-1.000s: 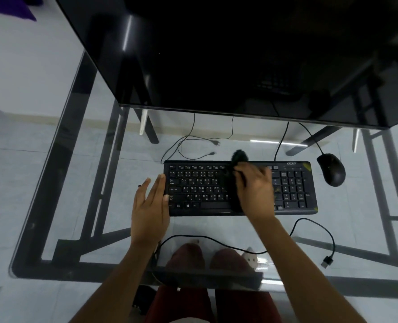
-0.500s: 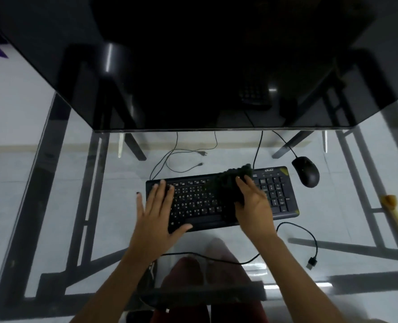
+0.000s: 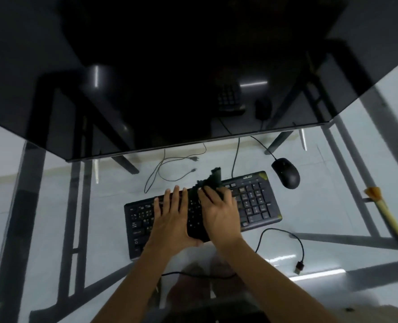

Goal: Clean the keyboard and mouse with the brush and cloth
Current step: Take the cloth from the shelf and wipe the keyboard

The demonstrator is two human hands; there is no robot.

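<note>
Sliding inward, flat left hand [image 3: 170,215] now meets right hand [image 3: 219,213] pressing cloth [image 3: 213,180].

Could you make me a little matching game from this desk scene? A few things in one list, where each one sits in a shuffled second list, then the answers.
Things:
1. mouse
2. left hand
3. cloth
4. loose USB plug

Places:
A. lying flat on the keyboard's left half
B. on the glass beyond the keyboard's right end
C. under the right hand, on the keys
D. on the glass nearer the person than the keyboard, to the right

Pairs: 1-B, 2-A, 3-C, 4-D
</note>
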